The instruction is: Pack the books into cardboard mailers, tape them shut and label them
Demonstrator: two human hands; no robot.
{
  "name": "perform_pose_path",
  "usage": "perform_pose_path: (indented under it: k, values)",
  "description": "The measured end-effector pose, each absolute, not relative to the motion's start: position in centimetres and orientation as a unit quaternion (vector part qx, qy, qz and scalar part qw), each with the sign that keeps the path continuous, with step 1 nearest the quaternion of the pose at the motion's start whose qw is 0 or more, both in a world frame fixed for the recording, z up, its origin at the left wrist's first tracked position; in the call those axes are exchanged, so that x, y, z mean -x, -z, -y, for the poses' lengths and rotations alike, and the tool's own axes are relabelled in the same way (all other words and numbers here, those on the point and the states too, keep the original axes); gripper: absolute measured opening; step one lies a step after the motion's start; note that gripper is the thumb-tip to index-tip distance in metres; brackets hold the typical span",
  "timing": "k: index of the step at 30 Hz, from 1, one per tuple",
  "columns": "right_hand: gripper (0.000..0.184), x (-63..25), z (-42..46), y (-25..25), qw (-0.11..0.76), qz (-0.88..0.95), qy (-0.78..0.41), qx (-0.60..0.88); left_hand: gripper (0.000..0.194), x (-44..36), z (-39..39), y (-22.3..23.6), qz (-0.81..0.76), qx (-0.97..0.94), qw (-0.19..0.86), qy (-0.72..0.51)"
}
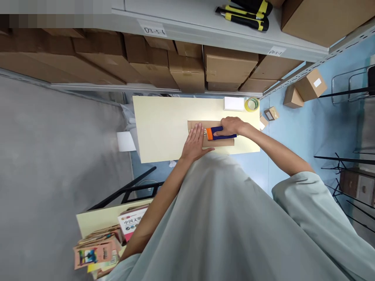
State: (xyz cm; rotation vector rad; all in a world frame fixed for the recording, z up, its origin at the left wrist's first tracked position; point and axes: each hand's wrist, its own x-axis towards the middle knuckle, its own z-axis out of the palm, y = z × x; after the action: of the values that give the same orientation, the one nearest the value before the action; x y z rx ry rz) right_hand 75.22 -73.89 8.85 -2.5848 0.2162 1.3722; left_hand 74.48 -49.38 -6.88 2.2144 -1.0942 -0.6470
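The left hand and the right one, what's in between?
In the head view, the orange end of the tool lies between the left hand and the right hand, over brown cardboard.

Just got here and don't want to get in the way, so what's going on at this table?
A person is working with both hands on a flat piece of brown cardboard on the pale yellow table. The left hand lies spread over its left part. The right hand grips an orange and dark blue tool over the cardboard, orange end toward the left hand. A white box and a tape roll sit near the table's far edge.
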Motion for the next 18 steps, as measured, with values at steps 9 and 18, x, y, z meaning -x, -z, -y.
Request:
perform_pose_path:
  k: [9, 18]
  values:
    - [0.069, -70.1, 81.0, -8.8, 0.131, -0.092, -0.480, 0.863, 0.127, -74.7, 49.8, 6.4, 0.398, -0.835, 0.267, 0.271]
    - [0.067, -65.6, 88.1, -9.0, 0.167, -0.160, -0.501, 0.834, 0.131, -74.9, 50.5, 6.1, 0.388, -0.843, 0.240, 0.284]
